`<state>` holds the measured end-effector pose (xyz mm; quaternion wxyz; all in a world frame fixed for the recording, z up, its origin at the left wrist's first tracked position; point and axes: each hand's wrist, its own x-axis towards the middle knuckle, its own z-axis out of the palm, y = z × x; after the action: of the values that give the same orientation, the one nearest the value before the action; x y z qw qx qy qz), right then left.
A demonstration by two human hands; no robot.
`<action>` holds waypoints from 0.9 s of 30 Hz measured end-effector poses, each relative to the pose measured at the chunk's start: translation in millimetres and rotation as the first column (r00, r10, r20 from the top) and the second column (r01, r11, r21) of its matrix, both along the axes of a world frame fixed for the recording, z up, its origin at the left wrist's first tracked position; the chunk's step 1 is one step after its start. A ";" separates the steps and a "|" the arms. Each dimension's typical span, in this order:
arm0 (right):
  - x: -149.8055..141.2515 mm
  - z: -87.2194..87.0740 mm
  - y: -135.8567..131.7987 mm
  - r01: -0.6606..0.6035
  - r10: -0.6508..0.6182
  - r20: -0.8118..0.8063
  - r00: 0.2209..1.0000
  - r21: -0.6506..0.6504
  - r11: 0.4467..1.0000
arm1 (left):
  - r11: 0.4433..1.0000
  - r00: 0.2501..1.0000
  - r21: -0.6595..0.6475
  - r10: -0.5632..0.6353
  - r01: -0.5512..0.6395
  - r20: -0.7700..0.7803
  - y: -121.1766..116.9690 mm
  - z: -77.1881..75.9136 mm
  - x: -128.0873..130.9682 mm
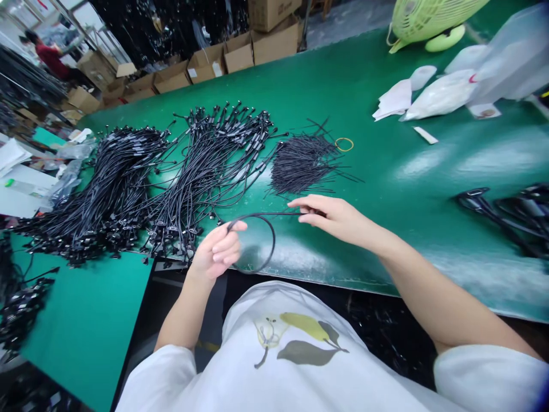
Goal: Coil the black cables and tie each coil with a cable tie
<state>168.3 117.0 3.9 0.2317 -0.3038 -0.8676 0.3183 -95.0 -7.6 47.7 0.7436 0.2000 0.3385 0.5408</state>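
A thin black cable [273, 243] runs between my two hands and bends into a loop beside the left one. My left hand [221, 250] pinches it between thumb and forefinger, the other fingers curled in. With its fingers closed around the cable's other end, my right hand [330, 217] is held just in front of a pile of short black ties [300, 163]. Beyond my left hand lies a bundle of black cables with connectors [201, 166]. A second, thicker cable bundle [122, 177] is further left.
A yellow rubber band [343, 144] lies right of the ties. Coiled black cables [523, 212] are at the right edge. A green fan [429, 23] and plastic bags [446, 94] sit at the back right. Cardboard boxes [206, 63] line the far edge; a person [54, 57] is in the distance.
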 end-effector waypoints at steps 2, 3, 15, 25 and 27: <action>11.1 -10.1 1.1 0.016 -0.015 0.019 1.000 -0.050 0.999 | 0.982 0.981 -0.001 0.190 -0.190 0.025 0.3 4.6 -9.3; 16.2 -15.0 -0.3 0.023 -0.022 0.044 0.999 -0.033 0.999 | 0.962 0.961 0.018 0.274 -0.274 0.028 1.1 7.0 -14.2; -29.4 49.7 -61.0 -0.343 0.327 0.113 0.938 0.190 0.920 | 0.955 0.763 0.237 0.017 0.179 -0.646 6.3 -21.1 26.8; -69.8 -6.7 -43.7 -0.195 -0.328 -0.546 0.771 -0.692 0.695 | 0.985 0.944 0.173 0.042 0.016 -0.327 -1.2 -33.3 39.8; -73.6 -12.1 -50.0 -0.261 -0.493 -0.545 0.678 -0.806 0.532 | 0.997 0.934 0.073 0.005 0.023 -0.357 -1.2 -41.5 46.4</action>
<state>94.7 67.0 -8.2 0.4017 -0.2871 -0.4116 0.7660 -48.6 -8.8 6.2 0.6641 0.3245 0.4463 0.5045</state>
